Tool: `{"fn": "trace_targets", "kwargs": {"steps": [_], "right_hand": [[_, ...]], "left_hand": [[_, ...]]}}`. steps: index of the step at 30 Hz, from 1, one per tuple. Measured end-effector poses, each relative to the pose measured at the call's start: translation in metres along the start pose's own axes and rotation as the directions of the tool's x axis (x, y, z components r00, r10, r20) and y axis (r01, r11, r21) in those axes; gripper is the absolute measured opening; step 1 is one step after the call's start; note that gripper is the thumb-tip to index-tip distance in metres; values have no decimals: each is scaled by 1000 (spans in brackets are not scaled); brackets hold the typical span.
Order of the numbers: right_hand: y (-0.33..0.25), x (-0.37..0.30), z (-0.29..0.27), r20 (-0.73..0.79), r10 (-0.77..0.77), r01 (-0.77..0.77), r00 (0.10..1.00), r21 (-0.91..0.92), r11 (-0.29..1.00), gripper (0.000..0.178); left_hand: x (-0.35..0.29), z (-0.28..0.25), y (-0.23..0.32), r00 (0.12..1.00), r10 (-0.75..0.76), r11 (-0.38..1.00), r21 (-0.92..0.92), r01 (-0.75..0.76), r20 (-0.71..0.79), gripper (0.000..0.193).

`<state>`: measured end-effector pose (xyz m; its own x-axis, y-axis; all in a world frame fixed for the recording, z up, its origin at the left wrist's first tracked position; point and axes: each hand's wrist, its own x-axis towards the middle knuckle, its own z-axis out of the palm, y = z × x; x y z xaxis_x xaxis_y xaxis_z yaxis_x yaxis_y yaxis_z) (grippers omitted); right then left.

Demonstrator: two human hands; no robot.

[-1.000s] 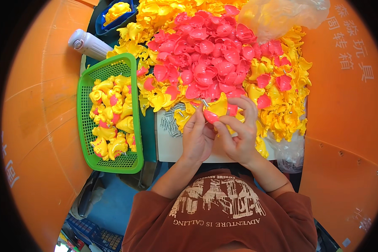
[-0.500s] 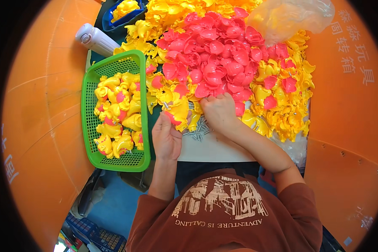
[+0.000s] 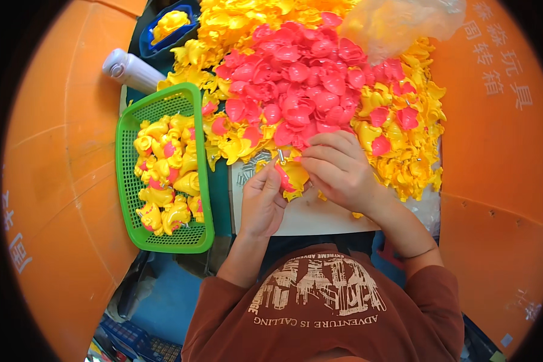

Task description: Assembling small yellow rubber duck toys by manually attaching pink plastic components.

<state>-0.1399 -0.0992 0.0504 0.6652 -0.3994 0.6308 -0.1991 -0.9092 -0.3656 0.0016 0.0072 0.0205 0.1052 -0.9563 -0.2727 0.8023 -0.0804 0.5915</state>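
A yellow plastic toy shell [image 3: 295, 177] with a pink piece [image 3: 283, 177] in it is pinched in my left hand [image 3: 262, 202], above the white board. From its upper edge sticks a small metal pin [image 3: 281, 156]. My right hand [image 3: 347, 175] is right beside the shell, fingers bent and drawn together at its far right edge. What those fingertips hold, if anything, is hidden. Loose metal pins [image 3: 253, 167] lie on the board just beyond my left hand. A heap of pink cup-shaped pieces [image 3: 301, 78] rises beyond both hands.
On the left stands a green basket [image 3: 207, 181] with several yellow-and-pink toys. Yellow shells [image 3: 413, 172] surround the pink heap. Behind are a white bottle [image 3: 133, 69], a blue container [image 3: 148, 45] and a clear plastic bag [image 3: 398, 27]. Orange walls [image 3: 495, 181] flank the white board [image 3: 326, 225].
My left hand has carried the shell to the right and turned it. My right hand has drawn back from the edge of the pink heap and come up beside the shell.
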Motion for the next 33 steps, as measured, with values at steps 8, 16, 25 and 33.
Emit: {"fn": "trace_targets", "kwargs": {"steps": [8, 16, 25, 33], "right_hand": [[6, -11, -17, -46, -75, 80, 996, 113, 990, 22], [6, -17, -17, -52, -87, 91, 995, 92, 992, 23], [9, -20, -17, -60, -100, 105, 993, 75, 992, 22], [7, -19, -14, -73, -26, 35, 997, 122, 992, 21]], "left_hand": [[-1, 19, -9, 999, -11, 999, 36, 10, 34, 44], [-2, 22, -13, 999, -4, 994, 107, 0, 40, 45], [0, 20, -12, 999, -22, 996, 90, 18, 41, 47], [3, 17, -14, 997, -31, 996, 85, 25, 68, 47]]}}
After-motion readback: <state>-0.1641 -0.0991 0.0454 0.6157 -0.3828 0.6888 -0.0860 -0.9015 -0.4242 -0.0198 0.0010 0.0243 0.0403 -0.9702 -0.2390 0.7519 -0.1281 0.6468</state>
